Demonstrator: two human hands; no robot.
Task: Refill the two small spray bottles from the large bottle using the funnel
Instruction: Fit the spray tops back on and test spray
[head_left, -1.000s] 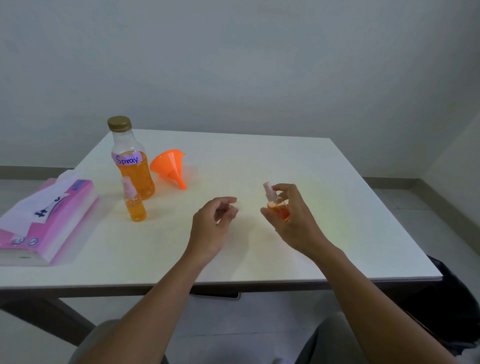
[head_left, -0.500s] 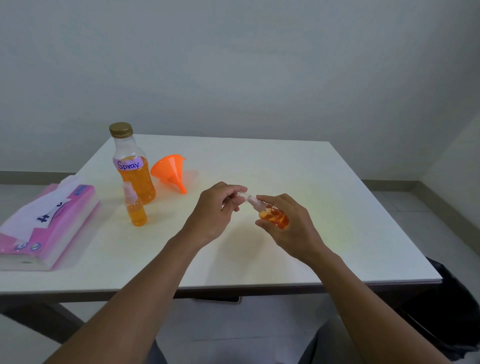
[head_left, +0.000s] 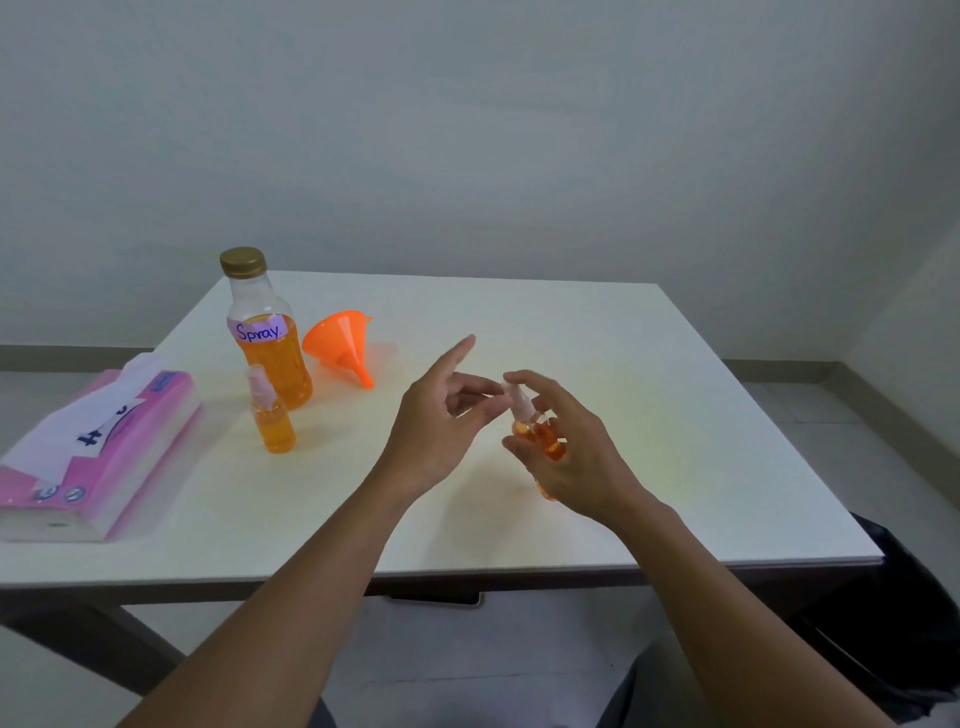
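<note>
Head view, right hand (head_left: 584, 460) gripping orange-filled spray bottle (head_left: 541, 442), left hand (head_left: 436, 431) pinching its pink cap (head_left: 520, 403)

This is a plain room, likely in a home or small office; which one cannot be told. 1 white table (head_left: 597, 353) stands against a pale painted wall (head_left: 519, 156), with a skirting board (head_left: 779, 370) above a light tiled floor (head_left: 831, 415). A pink tissue pack (head_left: 104, 447) and a bottle (head_left: 265, 338) hand-labelled "Spray" look domestic.

Two small spray bottles (head_left: 274, 427) (head_left: 540, 441); one large bottle (head_left: 270, 338); one funnel (head_left: 340, 343); one tissue pack (head_left: 98, 457); two hands (head_left: 441, 426) (head_left: 576, 457).
</note>
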